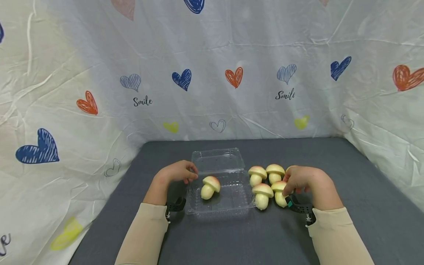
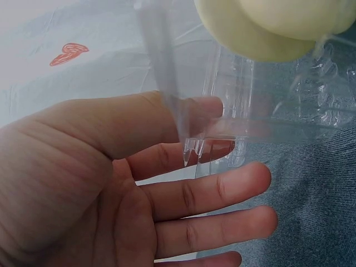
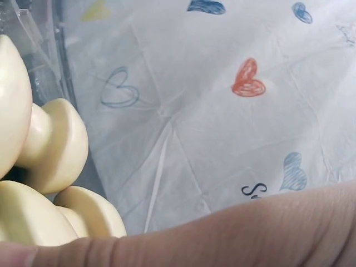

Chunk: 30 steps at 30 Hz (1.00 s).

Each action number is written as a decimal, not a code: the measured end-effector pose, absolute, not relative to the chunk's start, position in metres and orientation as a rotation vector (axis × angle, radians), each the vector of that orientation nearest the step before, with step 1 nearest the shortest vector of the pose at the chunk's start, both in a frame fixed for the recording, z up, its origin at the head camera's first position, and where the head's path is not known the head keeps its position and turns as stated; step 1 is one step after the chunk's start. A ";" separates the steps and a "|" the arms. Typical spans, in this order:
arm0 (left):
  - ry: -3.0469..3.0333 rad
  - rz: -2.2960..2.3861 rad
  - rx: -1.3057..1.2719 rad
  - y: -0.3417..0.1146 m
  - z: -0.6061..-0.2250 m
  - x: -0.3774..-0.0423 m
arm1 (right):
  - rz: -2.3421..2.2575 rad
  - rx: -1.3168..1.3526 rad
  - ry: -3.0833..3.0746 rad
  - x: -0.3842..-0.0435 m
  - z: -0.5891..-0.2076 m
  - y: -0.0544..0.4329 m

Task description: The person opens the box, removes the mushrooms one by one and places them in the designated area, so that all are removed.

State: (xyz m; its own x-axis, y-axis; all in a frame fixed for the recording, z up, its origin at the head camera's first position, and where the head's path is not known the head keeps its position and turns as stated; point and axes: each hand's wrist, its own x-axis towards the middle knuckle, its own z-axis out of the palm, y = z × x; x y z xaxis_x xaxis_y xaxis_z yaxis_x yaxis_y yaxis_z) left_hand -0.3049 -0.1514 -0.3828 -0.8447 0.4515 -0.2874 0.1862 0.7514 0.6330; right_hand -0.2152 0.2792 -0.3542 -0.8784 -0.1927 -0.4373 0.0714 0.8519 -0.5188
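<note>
A clear plastic clamshell container (image 1: 228,195) lies with its lid folded back on the dark table. Inside its left part sits one toy mushroom (image 1: 210,187), pale yellow with a reddish-tinged cap. My left hand (image 1: 179,172) pinches the container's left edge between thumb and index finger; the other fingers extend below it in the left wrist view. To the right of the container my right hand (image 1: 306,180) reaches down over a cluster of similar mushrooms, its thumb and index finger around the front right mushroom (image 1: 279,194). Its remaining fingers are mostly hidden.
Close to the container's right side stand more mushrooms, among them a front one (image 1: 262,195) and two behind. The open lid (image 1: 217,160) points toward the back. A white cloth (image 1: 212,106) printed with hearts hangs behind and beside the table (image 1: 265,239).
</note>
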 end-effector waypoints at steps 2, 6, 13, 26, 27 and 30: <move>2.524 0.850 0.485 -0.151 -0.382 -0.304 | -0.736 -0.087 2.541 -0.216 -0.354 0.280; 2.526 0.852 0.483 -0.150 -0.381 -0.303 | -0.743 -0.084 2.536 -0.215 -0.352 0.280; 2.530 0.845 0.476 -0.149 -0.382 -0.304 | -0.772 -0.090 2.527 -0.211 -0.342 0.282; 2.541 0.818 0.488 -0.149 -0.381 -0.304 | -0.982 -0.363 2.832 -0.207 -0.321 0.263; 2.543 0.813 0.489 -0.149 -0.380 -0.304 | -1.000 -0.379 2.851 -0.207 -0.322 0.259; 2.548 0.805 0.498 -0.150 -0.380 -0.303 | -1.065 -0.410 2.880 -0.210 -0.325 0.241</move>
State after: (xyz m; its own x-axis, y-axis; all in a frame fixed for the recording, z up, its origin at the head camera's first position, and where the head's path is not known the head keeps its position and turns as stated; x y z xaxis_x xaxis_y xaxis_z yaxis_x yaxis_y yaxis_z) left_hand -0.3028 -0.1497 -0.3797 -0.8477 0.4500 -0.2809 0.2068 0.7680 0.6062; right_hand -0.2098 0.2407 -0.3250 -0.9641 -0.2607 0.0505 -0.2308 0.7288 -0.6446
